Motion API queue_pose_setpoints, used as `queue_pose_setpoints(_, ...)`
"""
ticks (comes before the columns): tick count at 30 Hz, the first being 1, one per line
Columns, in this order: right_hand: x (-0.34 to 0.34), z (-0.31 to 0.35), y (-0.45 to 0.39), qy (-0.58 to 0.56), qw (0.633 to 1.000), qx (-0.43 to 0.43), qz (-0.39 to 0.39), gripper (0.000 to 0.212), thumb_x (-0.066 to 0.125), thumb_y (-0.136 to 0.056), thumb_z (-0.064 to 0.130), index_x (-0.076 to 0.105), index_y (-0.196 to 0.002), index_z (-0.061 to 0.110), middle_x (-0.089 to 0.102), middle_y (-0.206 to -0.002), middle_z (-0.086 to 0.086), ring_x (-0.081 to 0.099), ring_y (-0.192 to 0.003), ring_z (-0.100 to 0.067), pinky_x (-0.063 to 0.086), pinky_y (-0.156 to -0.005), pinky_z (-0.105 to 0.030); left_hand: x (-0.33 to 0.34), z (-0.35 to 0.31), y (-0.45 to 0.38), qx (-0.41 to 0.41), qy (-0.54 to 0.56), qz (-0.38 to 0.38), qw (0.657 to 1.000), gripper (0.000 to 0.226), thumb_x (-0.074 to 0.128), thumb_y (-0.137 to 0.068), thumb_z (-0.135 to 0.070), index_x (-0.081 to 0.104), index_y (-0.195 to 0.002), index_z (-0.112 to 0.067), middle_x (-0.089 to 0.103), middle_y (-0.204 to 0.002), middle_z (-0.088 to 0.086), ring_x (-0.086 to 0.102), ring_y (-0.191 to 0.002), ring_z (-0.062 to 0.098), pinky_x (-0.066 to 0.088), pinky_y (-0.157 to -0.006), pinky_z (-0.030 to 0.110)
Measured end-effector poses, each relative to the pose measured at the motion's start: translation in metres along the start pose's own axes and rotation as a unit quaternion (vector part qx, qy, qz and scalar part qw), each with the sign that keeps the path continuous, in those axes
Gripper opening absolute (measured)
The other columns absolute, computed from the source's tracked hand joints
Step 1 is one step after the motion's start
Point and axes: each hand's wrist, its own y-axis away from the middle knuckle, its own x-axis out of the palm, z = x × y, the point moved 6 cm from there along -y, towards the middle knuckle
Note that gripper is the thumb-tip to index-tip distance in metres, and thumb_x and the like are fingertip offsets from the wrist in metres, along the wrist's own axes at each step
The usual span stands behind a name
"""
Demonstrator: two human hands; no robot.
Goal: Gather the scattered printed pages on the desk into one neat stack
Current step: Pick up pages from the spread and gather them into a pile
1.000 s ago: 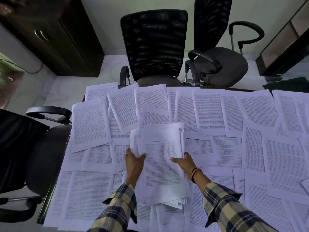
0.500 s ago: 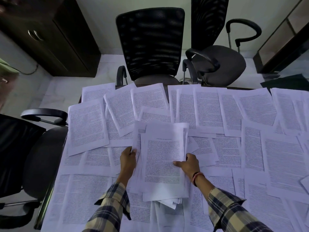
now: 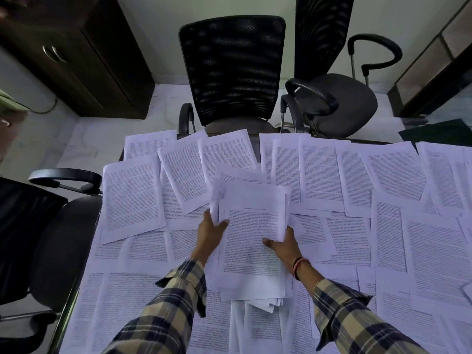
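Both your hands clamp the stack of pages (image 3: 251, 241): your left hand (image 3: 210, 232) grips its left edge, thumb on top, and your right hand (image 3: 283, 245) pinches its right edge. You hold it at the desk's (image 3: 61, 325) middle, over loose pages (image 3: 131, 195) lying all around.

desk (image 3: 63, 325): covered by loose pages (image 3: 132, 198) | far edge: chair (image 3: 232, 72) close
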Motion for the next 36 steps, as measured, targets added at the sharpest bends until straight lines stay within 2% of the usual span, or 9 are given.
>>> queue_pose_setpoints(3,0.004,-0.007,0.000,-0.006,1.000,-0.002,0.024,0.064,0.086,-0.080,0.020,0.048,-0.132,0.016,0.067,-0.120,-0.001,0.066,-0.108,-0.022,0.052,-0.096,-0.033,0.003,0.014,0.009,-0.023,0.056,0.024,0.998,0.049,0.083,-0.087,-0.024,0.059,-0.128,-0.011,0.072,-0.116,0.003,0.071,-0.096,0.021,0.058,-0.075,0.034)
queue_pose_setpoints(9,0.007,-0.033,0.014,0.003,0.995,0.007,0.097,0.050,0.090,-0.074,0.012,0.066,-0.119,0.013,0.075,-0.113,-0.001,0.072,-0.104,-0.019,0.056,-0.100,-0.043,-0.005,0.050,0.037,-0.068,0.128,0.106,0.984,0.037,0.083,-0.077,0.005,0.075,-0.111,-0.005,0.080,-0.103,0.008,0.078,-0.089,0.022,0.064,-0.081,0.040)
queue_pose_setpoints(12,0.005,-0.027,0.026,-0.007,0.994,-0.018,0.105,0.046,0.088,-0.076,0.007,0.068,-0.118,0.010,0.076,-0.111,-0.001,0.072,-0.104,-0.019,0.059,-0.093,-0.035,-0.015,0.051,0.055,-0.060,0.153,0.118,0.979,0.038,0.081,-0.076,0.009,0.075,-0.112,-0.003,0.080,-0.105,0.012,0.077,-0.096,0.032,0.063,-0.081,0.042)
queue_pose_setpoints(15,-0.005,-0.009,0.041,-0.061,0.993,-0.055,0.088,0.042,0.089,-0.074,0.004,0.072,-0.110,0.013,0.078,-0.105,0.000,0.074,-0.102,-0.019,0.059,-0.080,-0.022,-0.027,0.044,0.065,-0.023,0.193,0.127,0.973,0.043,0.080,-0.079,0.006,0.073,-0.120,-0.003,0.078,-0.113,0.012,0.075,-0.106,0.033,0.061,-0.089,0.044)
queue_pose_setpoints(18,-0.019,0.015,0.057,-0.081,0.987,-0.111,0.084,0.044,0.091,-0.070,0.006,0.075,-0.111,0.011,0.079,-0.105,-0.002,0.076,-0.098,-0.017,0.060,-0.081,-0.027,-0.037,0.024,0.077,0.018,0.216,0.136,0.967,0.053,0.086,-0.075,-0.002,0.070,-0.126,-0.003,0.076,-0.121,0.013,0.072,-0.112,0.031,0.058,-0.097,0.046)
queue_pose_setpoints(24,-0.070,0.045,0.079,-0.088,0.979,-0.182,0.035,0.034,0.090,-0.068,-0.005,0.078,-0.095,0.012,0.080,-0.092,-0.004,0.076,-0.088,-0.016,0.059,-0.075,-0.028,-0.034,-0.036,0.093,0.111,0.216,0.134,0.961,0.060,0.088,-0.075,-0.006,0.067,-0.131,-0.007,0.074,-0.123,0.012,0.070,-0.116,0.029,0.059,-0.096,0.043)
queue_pose_setpoints(30,-0.133,0.058,0.107,-0.104,0.960,-0.258,-0.037,0.042,0.084,-0.072,-0.012,0.074,-0.103,0.015,0.079,-0.094,0.012,0.074,-0.090,-0.005,0.055,-0.076,-0.015,0.003,-0.091,0.116,0.171,0.229,0.152,0.946,0.055,0.081,-0.085,0.002,0.062,-0.136,-0.009,0.071,-0.127,0.013,0.067,-0.118,0.030,0.058,-0.098,0.045)
queue_pose_setpoints(34,-0.173,0.050,0.122,-0.110,0.946,-0.287,-0.099,0.033,0.085,-0.074,-0.007,0.078,-0.096,0.017,0.080,-0.092,0.006,0.076,-0.089,-0.010,0.059,-0.080,-0.025,0.036,-0.116,0.134,0.191,0.224,0.151,0.944,0.049,0.080,-0.084,0.005,0.065,-0.129,-0.008,0.075,-0.119,0.009,0.070,-0.111,0.025,0.062,-0.081,0.031)
queue_pose_setpoints(36,-0.186,0.041,0.128,-0.116,0.944,-0.288,-0.111,0.031,0.087,-0.074,0.000,0.079,-0.092,0.024,0.079,-0.088,-0.007,0.074,-0.086,-0.026,0.060,-0.077,-0.037,0.052,-0.123,0.141,0.194,0.221,0.166,0.941,0.049,0.082,-0.081,0.005,0.066,-0.127,-0.006,0.076,-0.117,0.011,0.072,-0.109,0.026,0.061,-0.084,0.033)
